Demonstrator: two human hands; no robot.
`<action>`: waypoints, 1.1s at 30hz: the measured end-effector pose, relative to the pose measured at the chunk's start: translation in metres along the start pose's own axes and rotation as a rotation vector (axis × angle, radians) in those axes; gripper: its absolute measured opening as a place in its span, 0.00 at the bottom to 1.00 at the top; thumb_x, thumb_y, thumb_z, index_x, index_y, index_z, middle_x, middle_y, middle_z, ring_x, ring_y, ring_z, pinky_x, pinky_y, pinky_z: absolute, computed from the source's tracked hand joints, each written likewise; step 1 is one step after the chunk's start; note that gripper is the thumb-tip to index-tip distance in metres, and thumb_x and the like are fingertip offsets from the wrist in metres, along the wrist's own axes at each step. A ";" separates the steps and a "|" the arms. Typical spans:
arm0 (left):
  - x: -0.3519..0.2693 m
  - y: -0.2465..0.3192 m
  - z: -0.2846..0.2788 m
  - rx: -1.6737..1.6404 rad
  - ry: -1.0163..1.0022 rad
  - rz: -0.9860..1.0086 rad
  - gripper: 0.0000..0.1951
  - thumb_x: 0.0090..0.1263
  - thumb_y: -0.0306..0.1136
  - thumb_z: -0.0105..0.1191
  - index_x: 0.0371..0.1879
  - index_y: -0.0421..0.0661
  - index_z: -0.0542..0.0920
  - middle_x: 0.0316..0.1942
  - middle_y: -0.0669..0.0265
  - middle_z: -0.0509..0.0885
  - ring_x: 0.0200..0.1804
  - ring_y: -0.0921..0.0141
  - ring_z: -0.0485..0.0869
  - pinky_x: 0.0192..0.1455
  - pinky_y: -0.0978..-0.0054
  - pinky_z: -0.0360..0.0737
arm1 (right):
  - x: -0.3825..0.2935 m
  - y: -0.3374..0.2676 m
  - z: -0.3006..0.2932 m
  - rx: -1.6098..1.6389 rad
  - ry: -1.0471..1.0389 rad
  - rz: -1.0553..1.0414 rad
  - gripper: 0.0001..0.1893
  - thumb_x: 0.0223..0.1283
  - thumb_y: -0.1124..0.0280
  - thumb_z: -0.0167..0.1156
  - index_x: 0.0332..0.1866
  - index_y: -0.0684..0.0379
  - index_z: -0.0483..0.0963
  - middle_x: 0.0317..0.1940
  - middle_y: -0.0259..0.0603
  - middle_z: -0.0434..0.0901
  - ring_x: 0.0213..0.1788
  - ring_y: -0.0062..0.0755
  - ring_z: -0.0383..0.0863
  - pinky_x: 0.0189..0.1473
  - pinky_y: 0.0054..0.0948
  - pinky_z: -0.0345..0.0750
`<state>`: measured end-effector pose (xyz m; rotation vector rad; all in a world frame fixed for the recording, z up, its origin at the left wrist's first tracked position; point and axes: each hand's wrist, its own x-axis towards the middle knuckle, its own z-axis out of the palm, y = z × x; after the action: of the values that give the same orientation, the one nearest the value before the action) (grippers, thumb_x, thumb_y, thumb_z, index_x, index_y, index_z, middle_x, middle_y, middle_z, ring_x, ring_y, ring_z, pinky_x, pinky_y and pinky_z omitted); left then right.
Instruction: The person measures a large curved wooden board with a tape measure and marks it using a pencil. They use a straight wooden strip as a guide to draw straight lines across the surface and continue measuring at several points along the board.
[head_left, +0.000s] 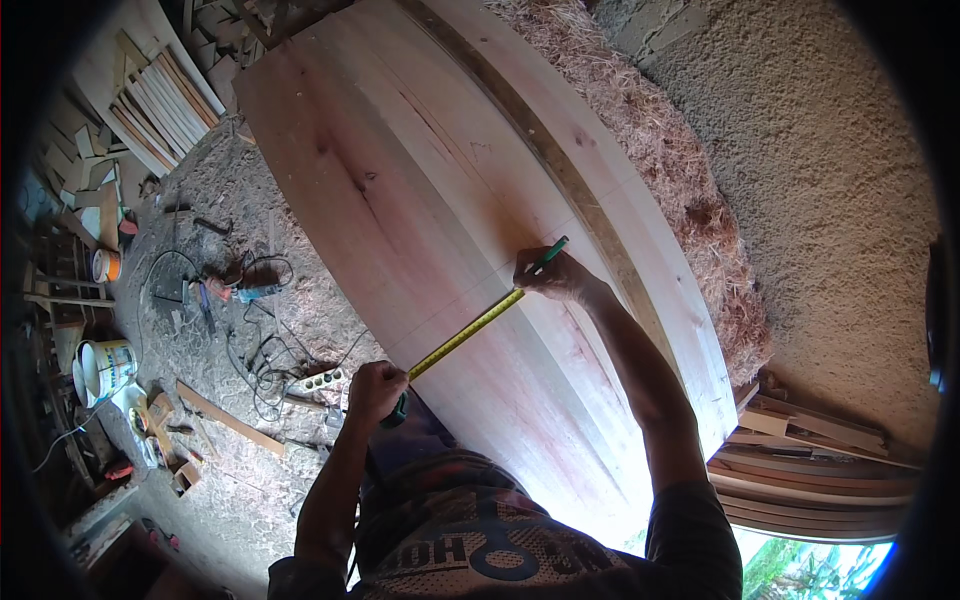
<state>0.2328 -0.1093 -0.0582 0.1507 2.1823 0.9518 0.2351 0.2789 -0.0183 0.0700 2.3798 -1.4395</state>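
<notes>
A yellow tape measure blade (466, 334) stretches across the wide wooden boards (420, 247). My left hand (377, 391) grips the dark green tape measure case (397, 412) at the boards' near left edge. My right hand (547, 274) is at the far end of the blade and holds a green marker or pencil (551, 253) that points up and to the right. A thin line drawn across the boards runs close to the blade. Beyond my right hand, a narrow brown wooden strip (592, 210) lies lengthwise over the boards.
On the floor at left lie tangled cables, a white power strip (321, 379), a loose plank (229, 417) and power tools. A white bucket (109, 367) stands farther left. Wood shavings (697, 202) border the boards' right side, with stacked planks (810, 480) at lower right.
</notes>
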 end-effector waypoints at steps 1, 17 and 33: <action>0.000 -0.001 0.001 -0.001 0.001 -0.005 0.11 0.59 0.37 0.60 0.28 0.40 0.86 0.23 0.57 0.87 0.28 0.64 0.87 0.34 0.67 0.80 | 0.000 0.001 0.000 0.011 0.008 0.001 0.05 0.54 0.70 0.64 0.29 0.58 0.77 0.25 0.35 0.79 0.33 0.28 0.80 0.37 0.30 0.75; -0.001 0.001 0.000 -0.002 0.023 0.051 0.11 0.59 0.36 0.60 0.26 0.39 0.86 0.20 0.58 0.85 0.24 0.66 0.85 0.31 0.67 0.79 | 0.005 0.005 -0.006 -0.094 -0.057 -0.109 0.05 0.54 0.75 0.63 0.28 0.61 0.74 0.25 0.37 0.78 0.31 0.28 0.79 0.35 0.31 0.75; 0.001 -0.004 0.003 -0.006 0.023 0.031 0.11 0.59 0.37 0.61 0.28 0.41 0.87 0.23 0.58 0.86 0.28 0.65 0.87 0.34 0.66 0.80 | 0.006 0.018 -0.001 -0.115 -0.039 -0.140 0.06 0.55 0.74 0.64 0.28 0.60 0.74 0.25 0.37 0.79 0.32 0.30 0.81 0.36 0.31 0.76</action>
<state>0.2352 -0.1101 -0.0629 0.1722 2.2042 0.9814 0.2329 0.2877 -0.0346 -0.1558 2.4723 -1.3464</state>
